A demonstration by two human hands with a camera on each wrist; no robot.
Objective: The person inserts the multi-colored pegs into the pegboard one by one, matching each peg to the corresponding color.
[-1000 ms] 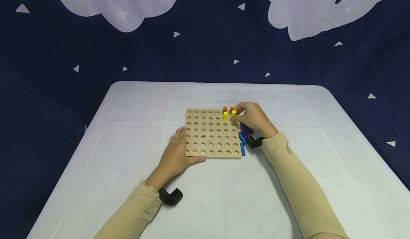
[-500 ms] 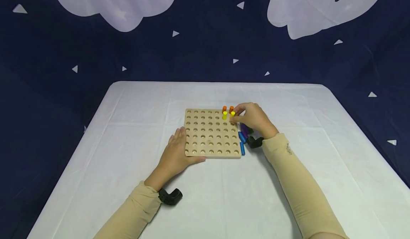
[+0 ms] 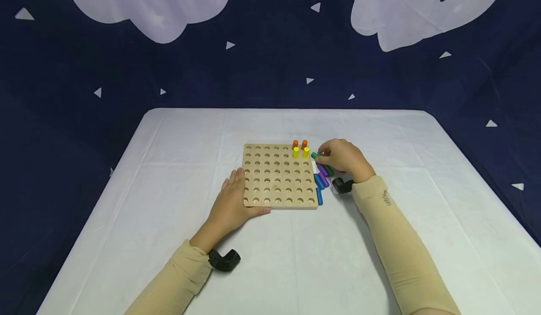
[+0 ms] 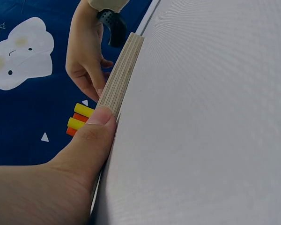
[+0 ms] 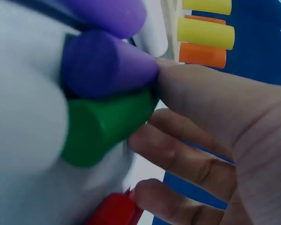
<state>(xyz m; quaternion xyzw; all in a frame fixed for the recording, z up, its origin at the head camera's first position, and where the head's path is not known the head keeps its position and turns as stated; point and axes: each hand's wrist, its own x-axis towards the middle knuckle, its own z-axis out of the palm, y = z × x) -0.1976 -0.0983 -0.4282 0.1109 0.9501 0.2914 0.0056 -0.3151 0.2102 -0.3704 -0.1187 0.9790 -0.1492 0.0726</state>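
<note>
A wooden pegboard (image 3: pixel 276 176) lies in the middle of the white table. Two orange pegs (image 3: pixel 299 143) and two yellow pegs (image 3: pixel 300 152) stand in its far right corner. My left hand (image 3: pixel 238 195) rests flat at the board's near left corner, the thumb (image 4: pixel 96 136) pressed against the board's edge (image 4: pixel 121 79). My right hand (image 3: pixel 321 156) is just off the board's right side and pinches a green peg (image 3: pixel 314 155). In the right wrist view that green peg (image 5: pixel 103 126) lies against a purple peg (image 5: pixel 103 63) at my fingertips.
Loose purple pegs (image 3: pixel 323 175), blue pegs (image 3: pixel 319 190) and another green peg (image 3: pixel 329 170) lie along the board's right edge; a red peg (image 5: pixel 112 211) shows under my palm. The white tablecloth (image 3: pixel 270 258) spreads all round, against a dark blue backdrop.
My right hand has let go of the yellow peg, now standing in the board, moved right to the loose pile and taken a green peg. The left hand has not moved.
</note>
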